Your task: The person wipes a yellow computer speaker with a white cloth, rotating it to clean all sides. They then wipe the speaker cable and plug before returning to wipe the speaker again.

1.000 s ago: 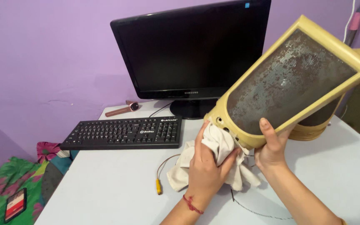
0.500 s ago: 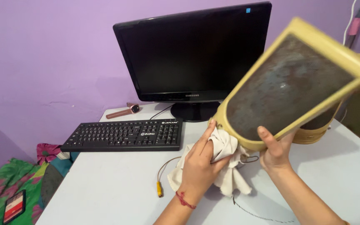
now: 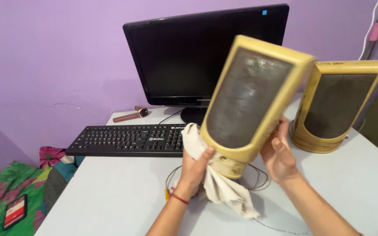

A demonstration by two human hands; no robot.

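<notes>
Head view is showing the left hand point(image 3: 194, 168) closing around a bunched off-white cloth point(image 3: 215, 183) and pressing it against the lower left edge of a yellowed speaker point(image 3: 252, 98), which is being held up off the white table point(image 3: 110, 196) in front of the black monitor point(image 3: 189, 57). The right hand point(image 3: 278, 155) is cupping the speaker's right side near its base, fingers wrapped around the casing, so both hands are gripping firmly rather than lying open. Judging by the picture, the wiping is looking only partly done: the mesh grille is appearing grey and dusty, and the casing is showing dull, discoloured patches. A second speaker point(image 3: 335, 107) of the same kind is standing to the right of the held speaker, on the table, with no hand touching it, and it seems equally grimy. A thin cable point(image 3: 171, 179) with a yellow plug is trailing below the held speaker, partly covered by the cloth. A black keyboard point(image 3: 127, 140) is lying to the left of the held speaker, with a wristwatch point(image 3: 130, 116) behind it. The speaker's back and underside are facing away, the left palm is hiding under cloth, and blur is softening the grille's detail.
</notes>
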